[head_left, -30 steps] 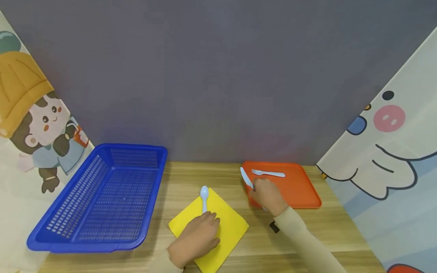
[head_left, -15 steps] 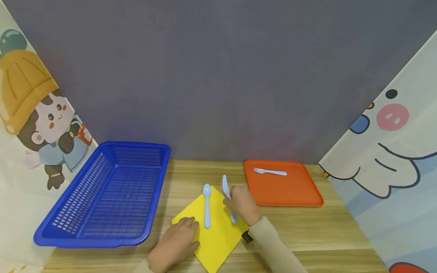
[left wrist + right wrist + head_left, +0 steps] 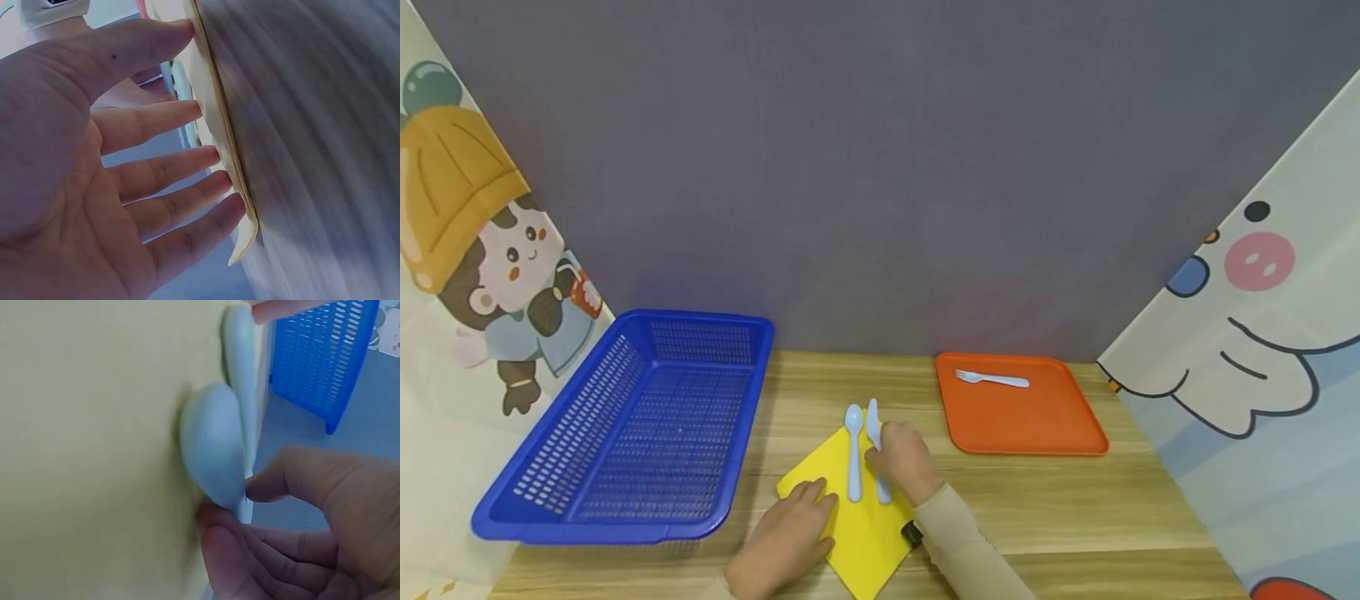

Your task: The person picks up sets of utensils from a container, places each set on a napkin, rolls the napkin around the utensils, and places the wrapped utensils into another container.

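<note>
A yellow napkin (image 3: pixel 859 546) lies cornerwise on the wooden table, its layered edge showing in the left wrist view. On it rests a pale blue plastic spoon (image 3: pixel 853 467), bowl pointing away from me. My right hand (image 3: pixel 907 463) pinches a pale blue plastic knife (image 3: pixel 883 492) between thumb and fingers, just right of the spoon and nearly parallel to it. The rounded end of the knife handle (image 3: pixel 212 444) sits low over the napkin or on it; I cannot tell which. With spread, nearly straight fingers, my left hand (image 3: pixel 786 533) touches the napkin's left side.
An orange tray (image 3: pixel 1030 425) at the right back holds a pale blue fork (image 3: pixel 992 379). To the left stands a large blue plastic basket (image 3: pixel 651 442) with perforated walls. A grey panel (image 3: pixel 865 183) rises behind the table (image 3: pixel 1037 517), with printed cloths on both sides.
My right hand has carried the knife from the orange tray leftward to the napkin, beside the spoon. My left hand has drawn back toward the napkin's left edge, uncovering the spoon handle.
</note>
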`<state>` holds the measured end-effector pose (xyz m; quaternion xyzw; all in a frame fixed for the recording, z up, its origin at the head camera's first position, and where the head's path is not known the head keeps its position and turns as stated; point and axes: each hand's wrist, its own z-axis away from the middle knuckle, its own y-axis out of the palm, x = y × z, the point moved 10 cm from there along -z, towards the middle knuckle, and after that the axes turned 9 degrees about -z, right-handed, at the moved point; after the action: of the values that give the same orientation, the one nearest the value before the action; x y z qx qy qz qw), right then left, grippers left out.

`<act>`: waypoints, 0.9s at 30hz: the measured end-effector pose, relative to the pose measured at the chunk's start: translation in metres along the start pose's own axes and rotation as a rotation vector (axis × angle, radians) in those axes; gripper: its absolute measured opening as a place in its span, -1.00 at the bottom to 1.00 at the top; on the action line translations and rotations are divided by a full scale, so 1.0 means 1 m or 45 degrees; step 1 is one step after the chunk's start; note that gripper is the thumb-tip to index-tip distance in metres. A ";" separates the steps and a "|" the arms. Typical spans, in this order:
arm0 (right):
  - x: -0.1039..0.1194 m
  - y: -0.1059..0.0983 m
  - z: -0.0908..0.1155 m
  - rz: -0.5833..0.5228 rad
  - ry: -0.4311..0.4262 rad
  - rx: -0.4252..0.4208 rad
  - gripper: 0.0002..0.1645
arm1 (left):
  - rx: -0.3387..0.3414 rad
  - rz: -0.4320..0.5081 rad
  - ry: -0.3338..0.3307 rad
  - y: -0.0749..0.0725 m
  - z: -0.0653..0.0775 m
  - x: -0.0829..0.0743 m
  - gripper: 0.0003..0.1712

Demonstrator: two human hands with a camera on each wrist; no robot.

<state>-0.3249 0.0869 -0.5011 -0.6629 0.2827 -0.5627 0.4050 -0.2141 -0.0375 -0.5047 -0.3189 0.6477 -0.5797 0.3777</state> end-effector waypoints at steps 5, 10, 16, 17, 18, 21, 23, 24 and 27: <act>0.002 0.002 0.000 0.024 -0.008 -0.046 -0.62 | -0.041 -0.021 0.018 -0.001 0.001 -0.002 -0.46; 0.007 0.002 0.000 0.077 -0.035 -0.083 -0.61 | -0.049 -0.035 0.014 0.000 0.002 -0.002 -0.47; 0.008 0.004 -0.001 0.096 -0.039 -0.093 -0.62 | -0.030 -0.025 0.001 0.000 0.001 -0.003 -0.45; 0.008 0.004 -0.001 0.087 -0.037 -0.091 -0.62 | -0.026 -0.022 0.000 0.000 0.001 -0.003 -0.45; 0.008 0.004 -0.001 0.078 -0.036 -0.090 -0.62 | -0.026 -0.023 0.000 0.000 0.002 -0.004 -0.45; 0.007 0.005 -0.002 0.049 -0.033 -0.089 -0.64 | -0.023 -0.026 0.002 -0.001 0.002 -0.004 -0.45; 0.006 0.006 -0.002 0.033 -0.035 -0.091 -0.66 | -0.025 -0.030 0.004 -0.001 0.002 -0.004 -0.45; 0.006 0.006 -0.002 0.026 -0.036 -0.092 -0.68 | -0.028 -0.032 0.006 -0.001 0.002 -0.004 -0.45; 0.007 0.007 -0.002 0.019 -0.044 -0.094 -0.71 | -0.036 -0.033 0.007 -0.001 0.002 -0.004 -0.45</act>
<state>-0.3252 0.0766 -0.5031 -0.6848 0.3013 -0.5372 0.3894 -0.2102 -0.0352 -0.5036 -0.3311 0.6527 -0.5761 0.3639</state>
